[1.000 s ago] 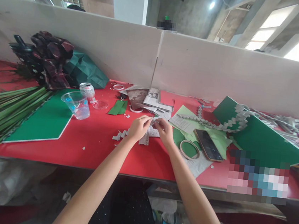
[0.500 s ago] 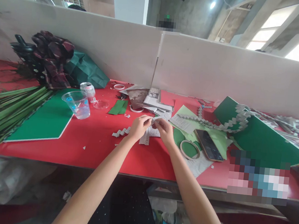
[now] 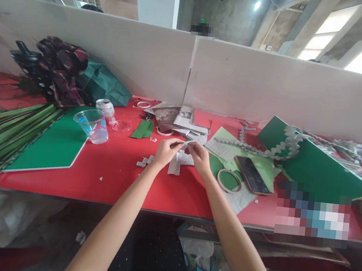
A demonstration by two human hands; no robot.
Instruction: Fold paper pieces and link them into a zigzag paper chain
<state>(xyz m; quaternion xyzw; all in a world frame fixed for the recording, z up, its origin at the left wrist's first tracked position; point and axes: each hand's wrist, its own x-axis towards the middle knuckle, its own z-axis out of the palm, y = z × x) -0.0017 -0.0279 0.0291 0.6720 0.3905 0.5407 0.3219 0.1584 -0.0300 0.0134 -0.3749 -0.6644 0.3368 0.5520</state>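
My left hand point(image 3: 166, 152) and my right hand point(image 3: 199, 155) meet above the red tabletop point(image 3: 114, 186), fingertips pinched on a small strip of printed paper point(image 3: 185, 144) between them. Fingers cover most of that strip. Below them lie more printed paper strips point(image 3: 174, 166). Just left of my left hand, a short zigzag chain of folded paper point(image 3: 146, 161) rests on the table. A longer folded-paper chain point(image 3: 274, 154) runs over light green sheets point(image 3: 221, 135) to the right and up onto a green board point(image 3: 313, 171).
Beside my right hand lie a tape roll point(image 3: 229, 181) and a phone point(image 3: 252, 175). On the left stand a clear plastic cup point(image 3: 91, 127) and a can point(image 3: 105, 109), near long green leaves point(image 3: 16, 131). A white partition point(image 3: 270, 84) closes off the back.
Both hands stay in nearly the same place, with the fingers shifting slightly on the paper strip. The short folded chain at left lies a little differently. The view has moved slightly.
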